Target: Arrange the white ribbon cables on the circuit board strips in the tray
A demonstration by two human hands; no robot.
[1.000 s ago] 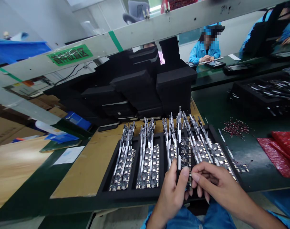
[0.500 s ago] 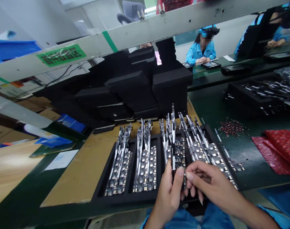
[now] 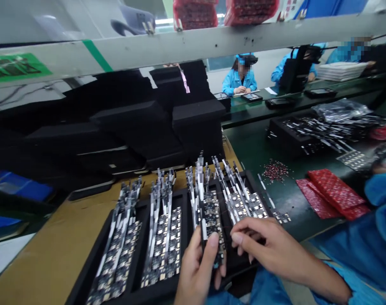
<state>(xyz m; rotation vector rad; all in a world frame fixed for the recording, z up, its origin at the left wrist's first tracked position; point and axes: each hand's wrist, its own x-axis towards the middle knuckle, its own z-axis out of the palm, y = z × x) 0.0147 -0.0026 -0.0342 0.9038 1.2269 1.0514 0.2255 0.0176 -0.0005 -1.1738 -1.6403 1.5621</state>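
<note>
In my left hand point(image 3: 197, 269) is a dark circuit board point(image 3: 211, 212), held tilted up between thumb and fingers, with thin black-and-white flex cables rising from its far end. My right hand point(image 3: 267, 245) is just right of that board, apart from it, with thumb and forefinger pinched together; whatever may be between them is too small to make out. Beneath both hands lies a black foam tray point(image 3: 157, 292) with long compartments. Rows of circuit boards point(image 3: 164, 237) fill these slots, their flex cables pointing away from me.
Right of the tray are a loose board point(image 3: 282, 217), tiny red bits point(image 3: 275, 170) and red bubble wrap point(image 3: 339, 192). Farther back, a black block point(image 3: 282, 131) carries heaped flex cables. Black foam stacks point(image 3: 196, 127) stand behind, below a shelf beam point(image 3: 167, 46). A co-worker's blue sleeve point(image 3: 381, 212) enters at right.
The view has swung to the right, so the tray and hands appear farther left. My right hand has drawn away from the board's edge, while my left keeps its hold.
</note>
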